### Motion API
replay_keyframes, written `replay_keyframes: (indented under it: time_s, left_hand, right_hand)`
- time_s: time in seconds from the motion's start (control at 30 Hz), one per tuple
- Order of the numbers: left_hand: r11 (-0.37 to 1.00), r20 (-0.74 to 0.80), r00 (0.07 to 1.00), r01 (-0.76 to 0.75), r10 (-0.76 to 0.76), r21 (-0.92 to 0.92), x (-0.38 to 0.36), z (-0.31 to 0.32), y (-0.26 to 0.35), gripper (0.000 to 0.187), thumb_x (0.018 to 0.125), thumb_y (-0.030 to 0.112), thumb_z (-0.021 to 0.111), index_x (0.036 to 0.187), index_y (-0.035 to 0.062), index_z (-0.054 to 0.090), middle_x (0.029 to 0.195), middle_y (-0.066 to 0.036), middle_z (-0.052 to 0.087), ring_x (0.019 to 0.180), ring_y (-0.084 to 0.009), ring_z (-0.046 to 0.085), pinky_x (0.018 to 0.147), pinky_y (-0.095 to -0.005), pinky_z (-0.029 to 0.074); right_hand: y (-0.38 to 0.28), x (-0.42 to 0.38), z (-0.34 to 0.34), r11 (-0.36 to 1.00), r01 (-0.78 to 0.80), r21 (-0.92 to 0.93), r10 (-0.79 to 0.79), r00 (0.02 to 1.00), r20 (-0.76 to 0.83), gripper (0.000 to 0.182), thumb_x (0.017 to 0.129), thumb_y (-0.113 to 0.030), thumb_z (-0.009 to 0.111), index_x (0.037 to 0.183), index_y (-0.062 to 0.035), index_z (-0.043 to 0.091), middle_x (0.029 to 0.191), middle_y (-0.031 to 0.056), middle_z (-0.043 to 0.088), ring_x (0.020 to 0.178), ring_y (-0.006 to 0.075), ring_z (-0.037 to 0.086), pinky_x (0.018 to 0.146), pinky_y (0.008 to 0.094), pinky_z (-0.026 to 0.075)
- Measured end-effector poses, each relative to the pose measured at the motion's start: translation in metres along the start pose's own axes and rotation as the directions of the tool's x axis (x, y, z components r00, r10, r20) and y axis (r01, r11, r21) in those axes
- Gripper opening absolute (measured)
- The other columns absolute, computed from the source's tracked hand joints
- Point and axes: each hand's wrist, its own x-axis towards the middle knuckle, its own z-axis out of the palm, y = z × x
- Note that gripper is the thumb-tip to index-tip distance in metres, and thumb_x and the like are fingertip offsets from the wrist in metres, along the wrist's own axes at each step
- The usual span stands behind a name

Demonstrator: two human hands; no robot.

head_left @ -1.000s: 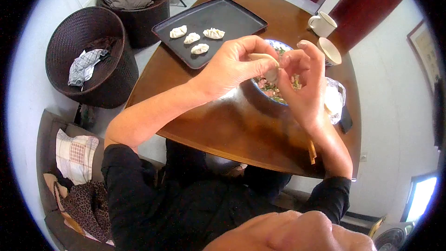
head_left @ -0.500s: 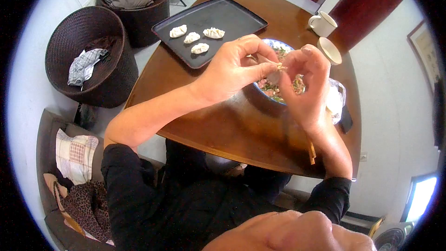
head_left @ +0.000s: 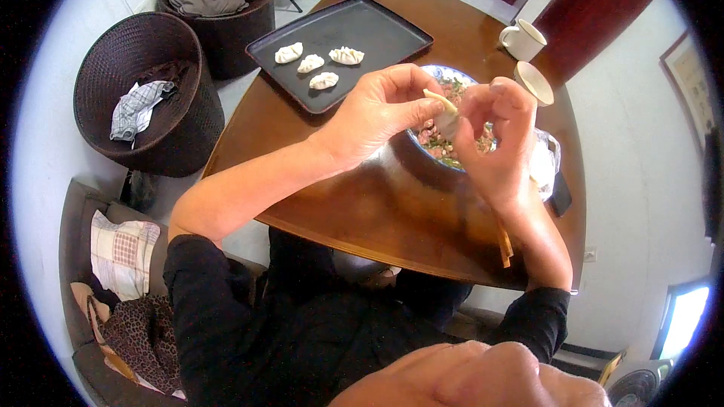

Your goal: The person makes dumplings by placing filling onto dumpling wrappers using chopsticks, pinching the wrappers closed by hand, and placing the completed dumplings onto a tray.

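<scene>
White dough (head_left: 449,123) hangs above the bowl (head_left: 452,72), pinched by the left hand (head_left: 381,111); the right hand (head_left: 501,130) curls at its edge, its grip unclear. Sealing seems underway; the next move likely calls for gentle, even pressing. 4 dumplings (head_left: 310,64) dot the tray (head_left: 377,26) on the brown table (head_left: 354,215), near a basket (head_left: 197,124).

Left hand (head_left: 377,113) pinching dumpling (head_left: 448,123) over filling bowl (head_left: 451,72), right hand (head_left: 507,143) at its right edge; four pleated dumplings (head_left: 324,81) on far-left black tray (head_left: 377,26).
</scene>
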Motion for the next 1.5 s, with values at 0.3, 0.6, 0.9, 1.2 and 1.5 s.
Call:
replay_keyframes:
  time_s: [0.3, 0.6, 0.9, 1.2, 1.5]
  left_hand:
    - [0.988, 0.000, 1.000, 0.028, -0.028, 0.150, -0.003, 0.003, 0.008, 0.010, 0.088, 0.007, 0.065, 0.098, 0.0042, 0.063, 0.092, 0.001, 0.063, 0.084, -0.0041, 0.056, 0.074, -0.0196, 0.046]
    - [0.964, 0.016, 0.997, -0.082, 0.080, 0.251, -0.003, 0.004, 0.007, 0.015, 0.089, 0.006, 0.064, 0.103, 0.0001, 0.064, 0.095, -0.001, 0.064, 0.092, -0.0068, 0.058, 0.084, -0.0216, 0.047]
    - [0.976, -0.018, 0.998, -0.055, 0.060, 0.209, -0.003, 0.000, 0.005, 0.011, 0.090, 0.006, 0.063, 0.100, 0.0011, 0.064, 0.092, -0.001, 0.064, 0.087, -0.0055, 0.057, 0.079, -0.0203, 0.046]
    - [0.935, 0.078, 0.986, -0.164, 0.147, 0.315, -0.005, 0.004, 0.005, 0.011, 0.090, 0.001, 0.061, 0.100, -0.0004, 0.061, 0.107, -0.006, 0.061, 0.100, -0.0115, 0.057, 0.089, -0.0256, 0.047]
    - [0.969, 0.110, 0.981, -0.179, 0.162, 0.169, -0.004, 0.001, -0.007, 0.012, 0.091, 0.006, 0.061, 0.103, 0.0043, 0.059, 0.109, -0.006, 0.061, 0.106, -0.0128, 0.057, 0.092, -0.0282, 0.047]
  right_hand:
    - [-0.004, -0.001, 0.001, 0.999, 0.010, -0.033, -0.009, 0.999, 0.038, 0.041, 0.074, 0.003, 0.070, 0.109, -0.0024, 0.051, 0.096, 0.0148, 0.058, 0.081, 0.0293, 0.060, 0.071, 0.0365, 0.049]
    - [-0.003, 0.004, -0.007, 0.987, 0.093, -0.131, -0.078, 0.991, 0.110, 0.041, 0.074, 0.003, 0.069, 0.110, -0.0033, 0.050, 0.103, 0.0175, 0.058, 0.084, 0.0316, 0.061, 0.075, 0.0378, 0.050]
    - [-0.015, 0.003, -0.011, 0.995, -0.010, -0.102, 0.024, 0.990, 0.142, 0.041, 0.074, 0.001, 0.069, 0.110, -0.0029, 0.050, 0.103, 0.0186, 0.058, 0.090, 0.0377, 0.060, 0.078, 0.0422, 0.050]
    - [-0.008, 0.002, -0.009, 0.993, 0.069, -0.094, -0.060, 0.994, 0.095, 0.038, 0.075, 0.000, 0.070, 0.108, -0.0024, 0.052, 0.101, 0.0202, 0.058, 0.091, 0.0391, 0.059, 0.078, 0.0431, 0.049]
    - [-0.015, 0.009, -0.008, 0.971, 0.071, -0.227, -0.016, 0.972, 0.236, 0.036, 0.078, -0.003, 0.068, 0.110, -0.0016, 0.053, 0.096, 0.0214, 0.059, 0.088, 0.0422, 0.058, 0.075, 0.0447, 0.049]
